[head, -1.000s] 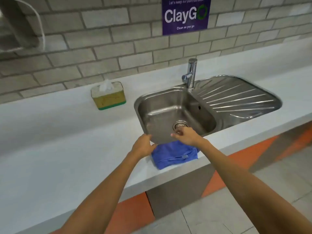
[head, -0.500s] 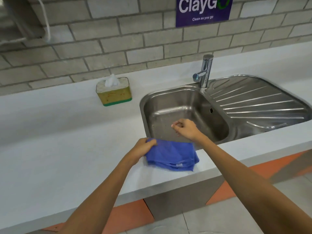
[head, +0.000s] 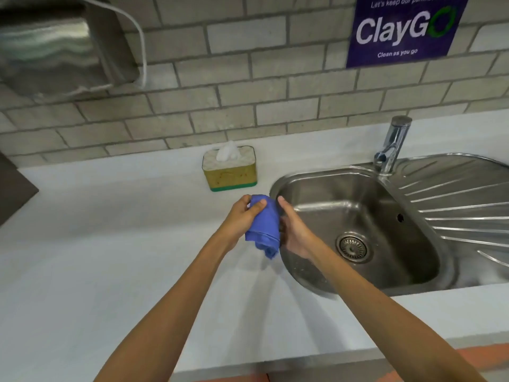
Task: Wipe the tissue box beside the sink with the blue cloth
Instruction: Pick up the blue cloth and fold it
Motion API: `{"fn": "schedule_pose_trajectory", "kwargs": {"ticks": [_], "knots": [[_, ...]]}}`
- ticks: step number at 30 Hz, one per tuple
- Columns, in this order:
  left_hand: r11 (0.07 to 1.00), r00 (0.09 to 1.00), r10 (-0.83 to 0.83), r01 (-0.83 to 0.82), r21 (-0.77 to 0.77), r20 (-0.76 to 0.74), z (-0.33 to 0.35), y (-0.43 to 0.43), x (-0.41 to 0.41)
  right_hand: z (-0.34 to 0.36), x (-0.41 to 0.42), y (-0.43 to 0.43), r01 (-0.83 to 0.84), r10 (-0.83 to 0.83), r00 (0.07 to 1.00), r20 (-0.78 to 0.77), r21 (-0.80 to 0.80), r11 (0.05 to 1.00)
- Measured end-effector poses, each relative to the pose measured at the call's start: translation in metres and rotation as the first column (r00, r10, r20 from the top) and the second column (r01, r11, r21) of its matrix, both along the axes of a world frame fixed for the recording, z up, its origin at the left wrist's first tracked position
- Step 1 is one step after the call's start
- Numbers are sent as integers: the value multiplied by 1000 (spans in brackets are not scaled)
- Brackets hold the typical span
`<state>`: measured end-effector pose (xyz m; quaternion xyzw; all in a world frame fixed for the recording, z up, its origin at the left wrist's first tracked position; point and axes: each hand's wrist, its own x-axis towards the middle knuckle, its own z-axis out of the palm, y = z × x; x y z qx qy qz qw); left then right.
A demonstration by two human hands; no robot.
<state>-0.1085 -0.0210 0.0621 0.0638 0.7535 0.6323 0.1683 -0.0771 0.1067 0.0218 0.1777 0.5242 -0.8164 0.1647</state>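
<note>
The tissue box (head: 230,172), yellow with a green base and a white tissue sticking out of its top, stands on the grey counter (head: 110,244) just left of the steel sink (head: 358,221). The blue cloth (head: 264,230) is bunched up and lifted off the counter, a short way in front of the box. My left hand (head: 245,216) grips its left side with the thumb over the top. My right hand (head: 293,230) presses against its right side, fingers extended along it. Part of the cloth hangs below both hands.
A chrome tap (head: 392,144) rises behind the sink basin, with a ribbed drainboard (head: 462,199) to the right. A steel dispenser (head: 55,45) hangs on the brick wall at upper left, and a purple sign (head: 402,28) at upper right. A dark object (head: 13,188) juts in at the left edge.
The cloth lay flat on the counter's front edge; both hands have now gathered it, lifted it and carried it toward the tissue box. The camera has moved closer to the counter.
</note>
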Motion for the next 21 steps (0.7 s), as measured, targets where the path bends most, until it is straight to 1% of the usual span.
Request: {"fn": "schedule_pose_trajectory", "kwargs": {"ticks": [3, 7, 10, 12, 13, 14, 15, 16, 17, 18, 19, 21], "knots": [[1000, 999, 20, -20, 1, -34, 9, -13, -22, 4, -21, -9, -17, 16, 1000, -20, -72, 997], [991, 983, 105, -115, -63, -150, 9, -33, -55, 3, -45, -19, -26, 21, 998, -65, -70, 997], [964, 944, 153, -208, -165, -291, -3, -48, -77, 4, -63, -31, 0, -2, 998, -68, -34, 999], [940, 920, 209, -282, -192, -333, -14, -57, -89, 8, -77, -38, 30, -32, 997, -75, -38, 999], [936, 921, 252, -310, -168, -297, -18, -61, -93, 11, -85, -41, 32, -36, 996, -79, -48, 998], [944, 938, 281, -308, -115, -205, -21, -66, -97, 13, -92, -44, 21, -26, 996, -88, -58, 998], [964, 963, 261, -264, -37, -69, -24, -72, -101, 16, -98, -46, 3, -10, 995, -101, -66, 998], [980, 980, 178, -184, 73, 84, -29, -77, -105, 18, -105, -48, -24, 15, 993, -116, -74, 997], [971, 975, 60, -107, 216, 212, -34, -83, -109, 19, -113, -50, -56, 46, 991, -126, -79, 995], [929, 953, -41, -75, 364, 300, -39, -87, -112, 20, -119, -52, -88, 76, 989, -129, -85, 993], [865, 923, -112, -92, 494, 368, -43, -89, -114, 20, -126, -55, -111, 100, 987, -125, -84, 990], [730, 872, -209, -163, 664, 443, -54, -87, -116, 19, -139, -59, -143, 135, 983, -128, -55, 988]]}}
